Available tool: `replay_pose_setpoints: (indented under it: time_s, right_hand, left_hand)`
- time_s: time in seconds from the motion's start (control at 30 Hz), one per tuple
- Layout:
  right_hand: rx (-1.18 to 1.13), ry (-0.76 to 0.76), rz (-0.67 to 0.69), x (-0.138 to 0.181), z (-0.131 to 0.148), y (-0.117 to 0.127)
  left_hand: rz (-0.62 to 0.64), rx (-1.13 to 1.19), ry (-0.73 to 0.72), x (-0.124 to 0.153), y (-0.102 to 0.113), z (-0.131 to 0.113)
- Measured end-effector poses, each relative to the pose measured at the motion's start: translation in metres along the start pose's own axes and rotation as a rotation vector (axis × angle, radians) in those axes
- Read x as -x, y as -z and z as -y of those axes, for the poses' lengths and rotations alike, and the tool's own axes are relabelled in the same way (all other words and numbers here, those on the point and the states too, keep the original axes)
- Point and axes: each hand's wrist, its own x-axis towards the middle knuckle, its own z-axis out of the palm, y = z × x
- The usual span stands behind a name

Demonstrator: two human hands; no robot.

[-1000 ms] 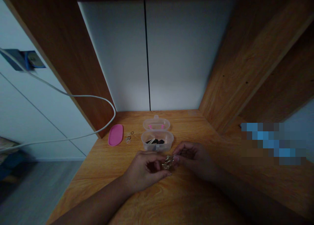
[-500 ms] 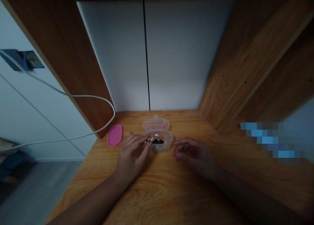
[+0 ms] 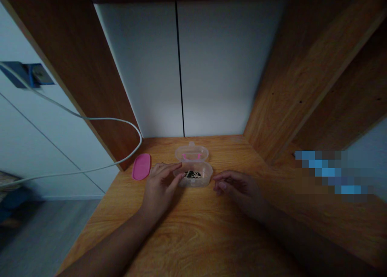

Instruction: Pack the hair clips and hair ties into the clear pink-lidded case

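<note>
A clear plastic box stands on the table with its hinged lid tipped back behind it. Thin, pale, shiny pieces that look like hair clips lie in it over something black. At the box's left rim is my left hand, its thumb and fingers apart with nothing between them. My right hand rests by the right side of the box. Its fingers are curled in, and whatever they may hold is hidden.
A pink oval lid or tray lies left of my left hand. A white cable loops down at the left. Wooden side panels and a white back wall enclose the wooden tabletop.
My left hand has let go of the shiny clips, and they now lie in the box. Its thumb and fingers have parted. My right hand has barely moved.
</note>
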Motion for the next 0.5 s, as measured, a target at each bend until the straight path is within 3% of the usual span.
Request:
replay_pose_setpoints:
  time_s: [0.23,0.4,0.5]
  right_hand:
    - [0.236,0.060,-0.039,-0.005,0.003,0.002]
    - [0.237,0.052,-0.010,-0.006,0.001,0.003]
    - [0.229,0.046,-0.007,-0.006,-0.001,0.003]
  left_hand:
    - [-0.121,-0.140,0.056,-0.012,0.016,0.011]
    - [0.137,-0.567,0.077,-0.020,0.027,0.043]
    - [0.277,-0.643,0.105,-0.021,0.027,0.053]
